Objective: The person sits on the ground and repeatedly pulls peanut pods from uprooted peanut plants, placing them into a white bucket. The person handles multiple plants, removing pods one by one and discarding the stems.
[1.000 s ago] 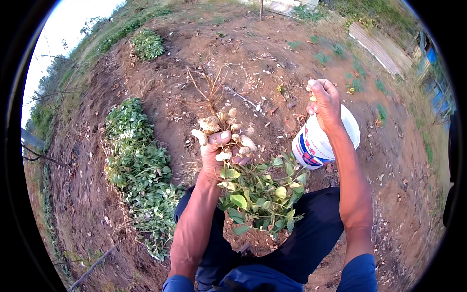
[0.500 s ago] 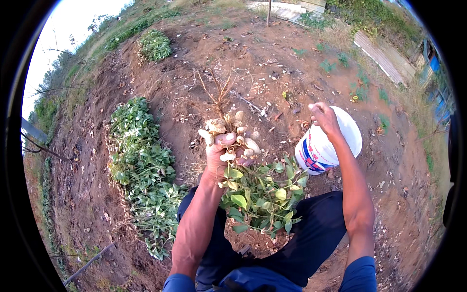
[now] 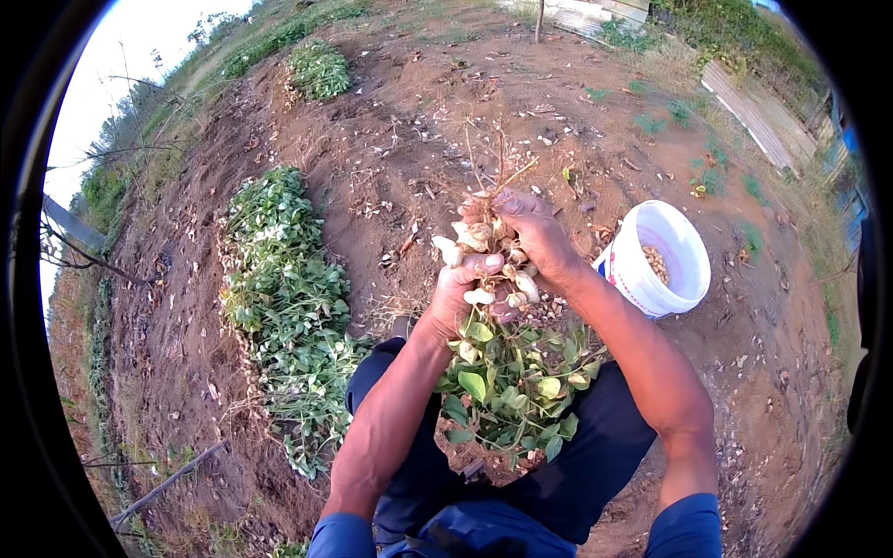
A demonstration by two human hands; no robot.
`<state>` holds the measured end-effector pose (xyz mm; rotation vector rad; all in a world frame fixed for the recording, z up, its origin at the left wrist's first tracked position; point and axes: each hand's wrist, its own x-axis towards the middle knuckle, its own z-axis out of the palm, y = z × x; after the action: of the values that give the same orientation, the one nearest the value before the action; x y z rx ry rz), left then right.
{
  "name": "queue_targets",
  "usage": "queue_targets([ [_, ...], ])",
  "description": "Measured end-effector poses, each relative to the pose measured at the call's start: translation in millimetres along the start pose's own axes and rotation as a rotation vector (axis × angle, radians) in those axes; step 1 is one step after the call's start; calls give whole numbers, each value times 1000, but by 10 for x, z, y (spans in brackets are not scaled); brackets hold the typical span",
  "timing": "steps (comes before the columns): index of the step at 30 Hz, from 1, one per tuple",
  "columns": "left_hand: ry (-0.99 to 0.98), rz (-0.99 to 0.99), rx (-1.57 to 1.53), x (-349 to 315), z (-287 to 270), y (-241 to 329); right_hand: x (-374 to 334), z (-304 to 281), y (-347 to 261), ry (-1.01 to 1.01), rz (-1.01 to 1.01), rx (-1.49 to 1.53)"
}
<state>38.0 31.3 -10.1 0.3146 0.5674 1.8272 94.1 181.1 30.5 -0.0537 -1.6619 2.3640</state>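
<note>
My left hand [image 3: 453, 296] is closed around the stems of an uprooted peanut plant [image 3: 512, 377], just below its pods. The leafy top hangs down between my knees, and the thin roots point away from me. Pale, soil-dusted peanuts [image 3: 526, 285] cluster above and beside my left thumb. My right hand [image 3: 538, 232] reaches in from the right, its fingers closed at the pods near the root end; the fingertips are partly hidden. A white bucket [image 3: 625, 284] stands tilted to the right of my right forearm, with picked peanuts [image 3: 656, 264] visible inside.
A long heap of peanut plants [image 3: 293, 316] lies on the soil at my left. A smaller heap [image 3: 318, 70] is farther off. A thin stick [image 3: 169, 484] lies at lower left, and corrugated sheets [image 3: 749, 116] edge the plot at far right.
My right hand has moved left from above the bucket to the pods. The view has shifted, so the bucket's inside with its peanuts now shows. My left hand keeps its hold.
</note>
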Motion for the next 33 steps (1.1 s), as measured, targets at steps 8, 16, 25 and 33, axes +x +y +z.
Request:
queue_targets([
  [8, 86, -110, 198, 30, -13, 47, 10, -16, 122, -47, -142, -22],
  [16, 117, -70, 337, 31, 61, 161, -8, -103, 207, 51, -187, -238],
  [25, 240, 90, 449, 141, 123, 17, 104, -252, 369, 247, -258, -425],
  [33, 261, 216, 611, 185, 45, -90, 185, -296, 494, 266, -192, -311],
])
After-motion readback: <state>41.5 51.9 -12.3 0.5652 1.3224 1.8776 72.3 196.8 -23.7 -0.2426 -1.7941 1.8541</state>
